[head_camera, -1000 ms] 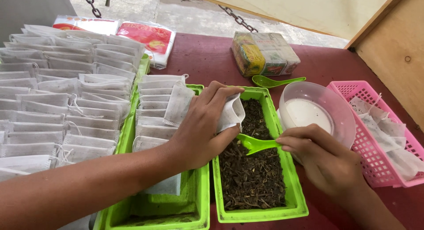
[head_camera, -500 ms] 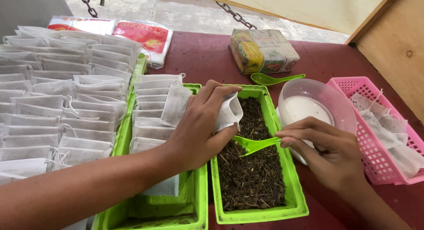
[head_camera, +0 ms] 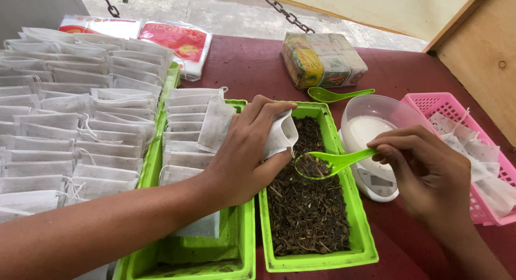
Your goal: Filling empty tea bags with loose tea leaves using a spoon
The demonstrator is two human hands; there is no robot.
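At far left we recorded rows of flat white filter bags (head_camera: 64, 124), overlapping like shingles; more of them stood stacked in the left green tray (head_camera: 236, 253), whose near end was bare.

Our left hand (head_camera: 244, 151) was closed around one white bag (head_camera: 280, 136), fingers over the top and thumb beneath, its mouth tipped toward the spoon. We judged the bag very light, soft and easily crushed, thin enough to tear if pinched hard. Best grip appeared to be at the rim, spread just enough to keep the opening wide.

The right green tray (head_camera: 355, 226) held a loose bed of dark dried leaf (head_camera: 306, 215) (crumbly, likely to scatter if jolted). Above it, just beside the bag's mouth, hovered the green plastic spoon (head_camera: 328, 162), its bowl carrying a small heap of leaf. We judged the spoon stiff, light and somewhat slick, to be kept level.

Our right hand (head_camera: 424, 172) pinched the spoon handle's end, fingers curled narrow.

Behind it, a clear bowl (head_camera: 376, 118) sat on a small white scale (head_camera: 376, 184); we could not tell what, if anything, was in the bowl. A second green spoon (head_camera: 338, 94) lay near a wrapped packet (head_camera: 322, 59). At far right, a pink basket (head_camera: 446, 105) held more white bags, rumpled.
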